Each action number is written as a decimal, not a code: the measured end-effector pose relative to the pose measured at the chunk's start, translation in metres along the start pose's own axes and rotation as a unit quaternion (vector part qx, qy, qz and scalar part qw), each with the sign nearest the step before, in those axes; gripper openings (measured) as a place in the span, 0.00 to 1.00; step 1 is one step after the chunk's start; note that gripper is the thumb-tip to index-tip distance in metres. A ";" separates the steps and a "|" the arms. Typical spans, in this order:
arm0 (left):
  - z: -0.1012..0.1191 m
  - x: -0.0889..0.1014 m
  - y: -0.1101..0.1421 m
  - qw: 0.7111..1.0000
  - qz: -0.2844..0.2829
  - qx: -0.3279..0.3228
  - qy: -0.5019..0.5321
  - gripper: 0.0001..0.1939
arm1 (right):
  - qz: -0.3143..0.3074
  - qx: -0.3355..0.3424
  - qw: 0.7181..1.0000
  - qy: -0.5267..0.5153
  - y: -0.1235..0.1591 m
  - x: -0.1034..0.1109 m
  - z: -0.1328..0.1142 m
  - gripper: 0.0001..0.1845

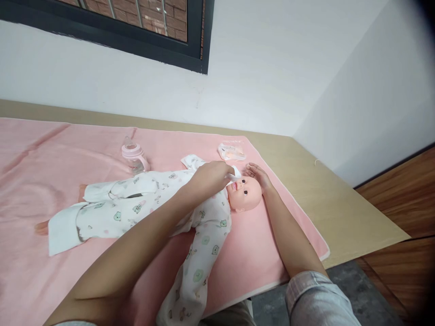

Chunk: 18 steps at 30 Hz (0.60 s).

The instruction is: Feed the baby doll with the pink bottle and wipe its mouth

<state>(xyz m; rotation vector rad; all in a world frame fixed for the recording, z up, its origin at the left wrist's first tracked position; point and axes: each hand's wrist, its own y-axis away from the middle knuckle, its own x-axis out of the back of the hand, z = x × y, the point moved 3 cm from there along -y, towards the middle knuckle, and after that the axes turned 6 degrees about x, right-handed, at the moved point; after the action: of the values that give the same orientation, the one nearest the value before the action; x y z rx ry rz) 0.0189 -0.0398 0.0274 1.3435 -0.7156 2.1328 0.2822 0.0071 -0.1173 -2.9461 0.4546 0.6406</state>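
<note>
A bald baby doll (249, 194) in a white printed sleepsuit (163, 185) lies on its back, its head to the right. Over its chest and chin, my left hand (212, 177) is closed on a white wipe (236, 172), which is beside the doll's mouth and cheek. My right hand (258, 175) rests at the far side of the doll's head, its fingers loosely spread and holding nothing; whether they touch the head I cannot tell. Part of the doll's far arm and neck is hidden behind my left hand.
Beneath the doll spreads a pink blanket (251, 253) on a tan tabletop (306, 181). A pink-topped baby bottle (134, 156) stands beyond the doll's body. Near the far corner lies a small clear plastic packet (231, 152). A white wall with a dark-framed window (200, 36) rises behind.
</note>
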 end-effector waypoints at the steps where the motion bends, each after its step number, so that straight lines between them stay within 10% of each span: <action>1: 0.000 -0.001 0.000 1.000 0.000 0.000 0.000 0.13 | 0.001 -0.002 1.000 -0.001 0.000 0.000 0.000 0.14; 18: -0.004 -0.003 -0.002 0.997 0.023 -0.016 0.071 0.16 | -0.010 0.002 1.000 -0.008 0.003 -0.003 -0.002 0.13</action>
<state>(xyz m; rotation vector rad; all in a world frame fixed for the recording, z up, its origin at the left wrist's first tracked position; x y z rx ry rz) 0.0194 -0.0363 0.0234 1.1561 -0.7257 2.2184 0.2799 0.0048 -0.1143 -2.9354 0.4251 0.6600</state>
